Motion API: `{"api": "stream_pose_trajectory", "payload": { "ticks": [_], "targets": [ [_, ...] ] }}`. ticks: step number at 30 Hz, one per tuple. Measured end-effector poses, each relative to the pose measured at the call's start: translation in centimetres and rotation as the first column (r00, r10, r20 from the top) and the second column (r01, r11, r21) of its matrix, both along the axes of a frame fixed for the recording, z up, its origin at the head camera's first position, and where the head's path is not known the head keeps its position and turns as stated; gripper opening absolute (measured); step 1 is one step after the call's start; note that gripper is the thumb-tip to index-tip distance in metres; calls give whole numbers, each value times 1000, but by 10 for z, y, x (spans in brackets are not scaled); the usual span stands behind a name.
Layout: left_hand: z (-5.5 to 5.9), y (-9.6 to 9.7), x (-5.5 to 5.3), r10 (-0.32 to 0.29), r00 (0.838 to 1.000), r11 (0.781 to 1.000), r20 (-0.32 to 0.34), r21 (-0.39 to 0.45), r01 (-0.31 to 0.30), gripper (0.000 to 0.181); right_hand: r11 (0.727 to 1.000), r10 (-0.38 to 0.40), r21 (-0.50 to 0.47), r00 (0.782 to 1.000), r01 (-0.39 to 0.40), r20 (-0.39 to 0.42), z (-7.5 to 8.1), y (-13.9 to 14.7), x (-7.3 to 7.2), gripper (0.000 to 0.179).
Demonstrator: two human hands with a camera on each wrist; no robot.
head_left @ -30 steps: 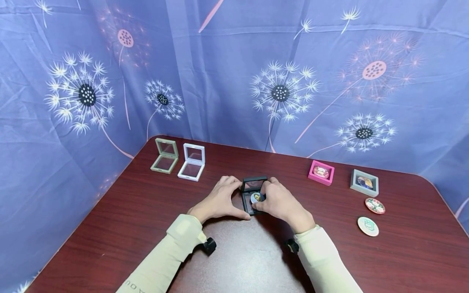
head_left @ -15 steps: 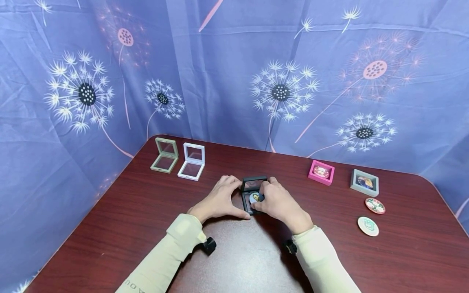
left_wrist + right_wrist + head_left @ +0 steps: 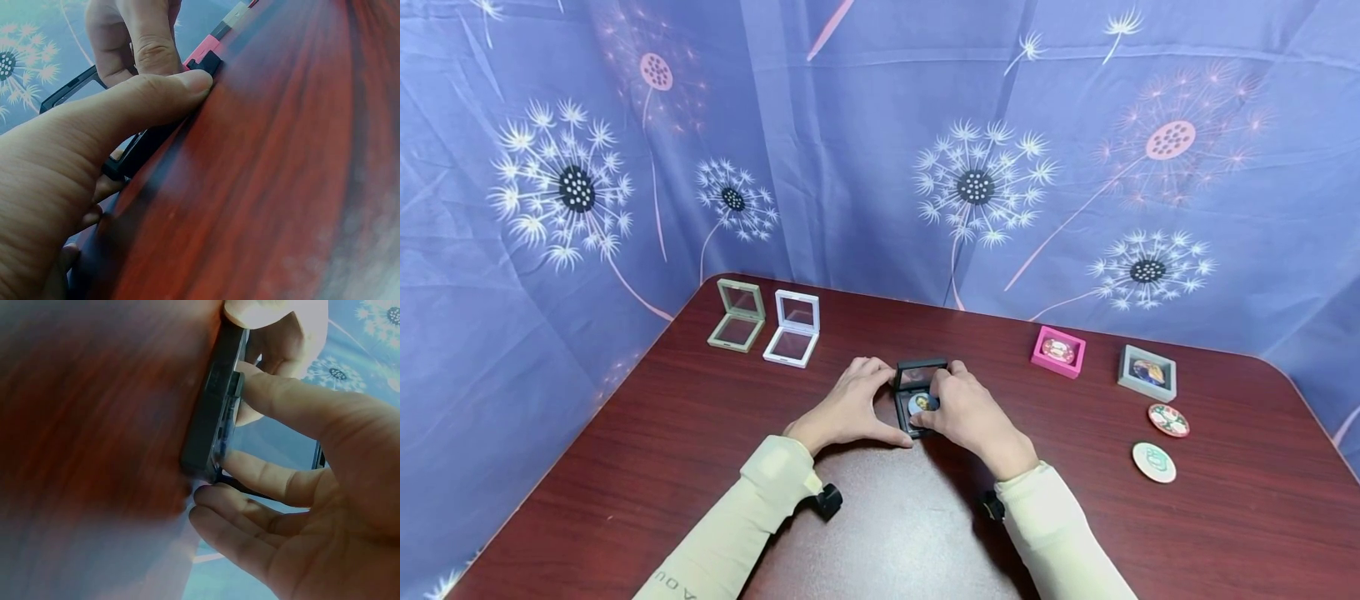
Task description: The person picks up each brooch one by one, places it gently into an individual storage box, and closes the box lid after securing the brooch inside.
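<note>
A small black display case lies on the table with its clear-windowed lid raised. My left hand holds it from the left, the thumb against the near edge and the fingers at the far side. In the left wrist view that thumb presses on the black frame's corner. A round picture badge, pale blue with a yellow figure, sits in the case's base. My right hand pinches it between thumb and fingers; its right part is hidden. From the right wrist view, the black case stands edge-on beside the right fingers.
At the back left stand an open green case and an open white case. On the right lie a pink case and a grey case, each with a badge, plus a red-patterned badge and a white-green badge.
My right hand has shifted slightly left, moving the badge a little leftward within the case. The left hand keeps its place on the case.
</note>
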State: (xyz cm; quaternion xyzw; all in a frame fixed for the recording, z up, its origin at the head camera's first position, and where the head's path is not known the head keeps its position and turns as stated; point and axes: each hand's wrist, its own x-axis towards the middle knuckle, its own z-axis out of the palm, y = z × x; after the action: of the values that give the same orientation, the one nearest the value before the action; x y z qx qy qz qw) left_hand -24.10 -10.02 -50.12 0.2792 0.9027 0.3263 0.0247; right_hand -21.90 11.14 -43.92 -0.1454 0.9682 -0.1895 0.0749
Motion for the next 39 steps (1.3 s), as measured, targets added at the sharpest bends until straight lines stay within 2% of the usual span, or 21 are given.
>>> {"api": "stream_pose_trajectory", "payload": {
  "ticks": [9,17,23,28,32,35,39],
  "targets": [
    [0,0,0,-2,1000,1000,4,1,2,83,1000,3,-10,1000,-3,14,0,1,0,43],
    [0,0,0,10,1000,1000,-7,-19,-10,87,1000,22,-12,1000,-22,-8,-2,3,-1,45],
    [0,0,-1,6,1000,1000,-7,-28,-6,88,995,66,-81,998,-65,5,1,12,-5,43],
    [0,0,-1,7,1000,1000,-17,-29,-7,88,981,92,-177,995,-84,38,4,24,-12,37],
    [0,0,-1,7,1000,1000,-15,-23,-7,88,969,51,-246,993,-25,102,6,34,-16,40],
    [0,0,-1,8,1000,1000,-16,-26,-9,87,959,6,-283,989,37,151,6,39,-18,52],
    [-1,1,-1,17,1000,999,-24,-34,-18,87,919,9,-385,970,87,242,4,41,-19,65]
  ]
}}
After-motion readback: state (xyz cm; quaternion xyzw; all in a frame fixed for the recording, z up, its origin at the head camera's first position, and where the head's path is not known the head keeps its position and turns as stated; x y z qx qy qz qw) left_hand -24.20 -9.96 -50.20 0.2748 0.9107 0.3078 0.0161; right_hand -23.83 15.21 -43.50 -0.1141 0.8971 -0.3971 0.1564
